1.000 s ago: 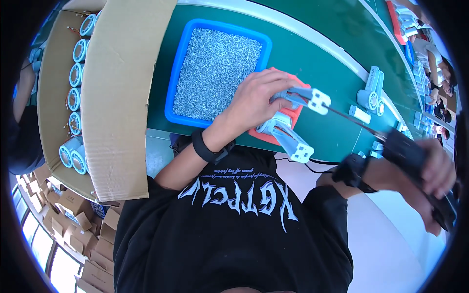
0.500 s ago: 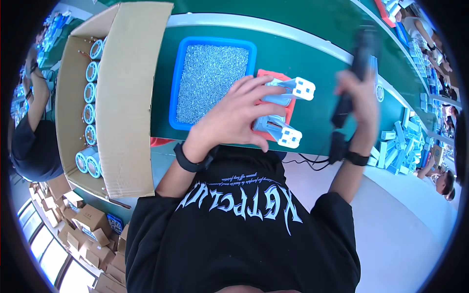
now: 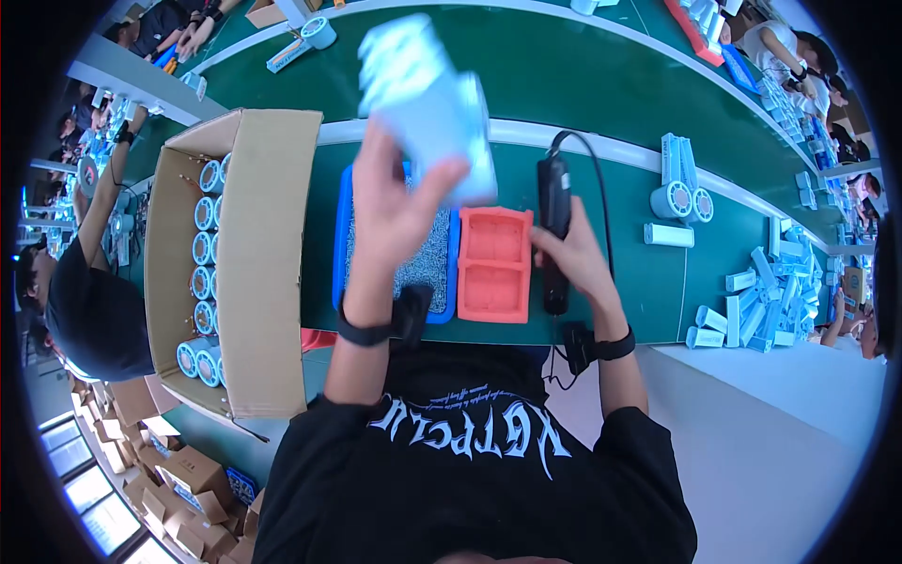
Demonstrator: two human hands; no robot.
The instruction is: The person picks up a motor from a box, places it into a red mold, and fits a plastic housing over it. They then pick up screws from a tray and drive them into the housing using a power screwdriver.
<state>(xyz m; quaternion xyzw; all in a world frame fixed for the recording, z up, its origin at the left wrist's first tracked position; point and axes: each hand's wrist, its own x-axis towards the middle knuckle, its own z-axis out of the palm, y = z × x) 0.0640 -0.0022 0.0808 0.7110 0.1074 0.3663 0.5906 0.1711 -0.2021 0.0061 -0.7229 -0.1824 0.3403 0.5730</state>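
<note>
Left hand (image 3: pixel 395 202) raised, fingers (image 3: pixel 442 183) closed around pale blue part (image 3: pixel 427 99), blurred, held in air above blue tray (image 3: pixel 340 273) of small screws.

Right hand (image 3: pixel 573 258) fingers wrapped around black driver (image 3: pixel 554 211), tip pointing toward person, cord trailing off far end.

Red jig (image 3: pixel 495 265) on desk (image 3: pixel 601 94) sits empty, between both hands, just beside driver.

Step judged: part lifted off jig, driver parked. Carton (image 3: pixel 272 282) with round parts lies to left of left hand.

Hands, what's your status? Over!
Left hand lifts blurred white part above blue tray. Right hand grips black screwdriver. Red fixture empty.
</note>
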